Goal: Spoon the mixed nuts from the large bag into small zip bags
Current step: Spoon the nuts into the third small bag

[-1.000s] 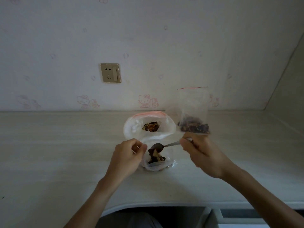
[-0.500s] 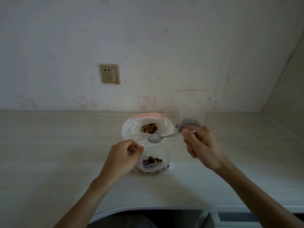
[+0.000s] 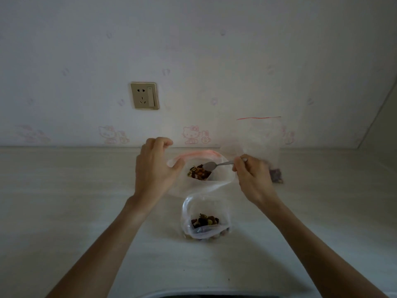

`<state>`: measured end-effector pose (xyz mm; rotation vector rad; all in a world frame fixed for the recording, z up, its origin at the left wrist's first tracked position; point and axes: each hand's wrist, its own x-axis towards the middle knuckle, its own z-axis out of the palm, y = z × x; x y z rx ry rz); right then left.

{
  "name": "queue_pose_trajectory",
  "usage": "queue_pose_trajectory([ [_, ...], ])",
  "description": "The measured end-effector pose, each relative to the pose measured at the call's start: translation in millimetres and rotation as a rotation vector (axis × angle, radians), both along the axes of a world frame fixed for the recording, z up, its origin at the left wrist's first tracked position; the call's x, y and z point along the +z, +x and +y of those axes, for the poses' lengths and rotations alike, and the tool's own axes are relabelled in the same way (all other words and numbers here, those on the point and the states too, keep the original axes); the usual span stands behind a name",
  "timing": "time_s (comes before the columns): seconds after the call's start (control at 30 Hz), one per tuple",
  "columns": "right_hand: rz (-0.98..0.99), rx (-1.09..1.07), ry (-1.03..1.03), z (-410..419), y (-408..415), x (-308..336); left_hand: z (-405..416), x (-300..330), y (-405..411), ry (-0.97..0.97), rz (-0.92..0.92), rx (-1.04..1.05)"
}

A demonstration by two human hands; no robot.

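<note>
The large clear bag (image 3: 219, 181) with a pink zip rim stands open at mid-desk, with mixed nuts (image 3: 198, 172) inside. My right hand (image 3: 252, 177) pinches the handle of a metal spoon (image 3: 211, 166), whose empty bowl hangs over the nuts in the bag's mouth. My left hand (image 3: 155, 168) is at the large bag's left rim, fingers loosely curled above it, thumb at the plastic. A small zip bag (image 3: 205, 220) stands open nearer me, partly filled with nuts, with no hand on it.
Another small zip bag (image 3: 261, 143) with a red zip line leans against the wall at the right, nuts at its bottom partly behind my right hand. A wall socket (image 3: 144, 95) is at the back left. The desk's front edge (image 3: 206, 292) curves inward.
The spoon emptied into the small bag, then moved back to the large bag's mouth. My left hand let go of the small bag and went up to the large bag's left rim.
</note>
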<state>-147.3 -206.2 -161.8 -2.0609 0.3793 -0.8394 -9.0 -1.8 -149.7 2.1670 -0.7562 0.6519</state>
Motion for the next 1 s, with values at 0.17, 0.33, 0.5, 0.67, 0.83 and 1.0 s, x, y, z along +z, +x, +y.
queue_pose_trajectory([
  [0.17,0.106,-0.052,-0.539,-0.9,14.5,-11.5,-24.3,1.1,29.9,0.347,0.292,0.013],
  [0.33,0.208,-0.064,-0.866,-3.8,22.5,-20.7,-33.0,-13.2,38.1,0.343,0.316,0.020],
  [0.5,0.195,-0.063,-0.690,-3.9,32.1,-32.1,-31.9,-28.2,39.5,0.280,0.252,-0.017],
  [0.67,0.140,-0.075,0.011,-11.9,41.5,-36.0,-31.5,-36.9,41.5,0.247,0.264,-0.038],
  [0.83,0.121,-0.043,0.362,-14.1,44.1,-33.4,-33.5,-39.9,46.7,0.206,0.346,-0.100],
  [1.0,0.181,0.047,0.475,-13.9,47.6,-34.6,-35.9,-41.0,49.5,0.160,0.429,-0.177],
])
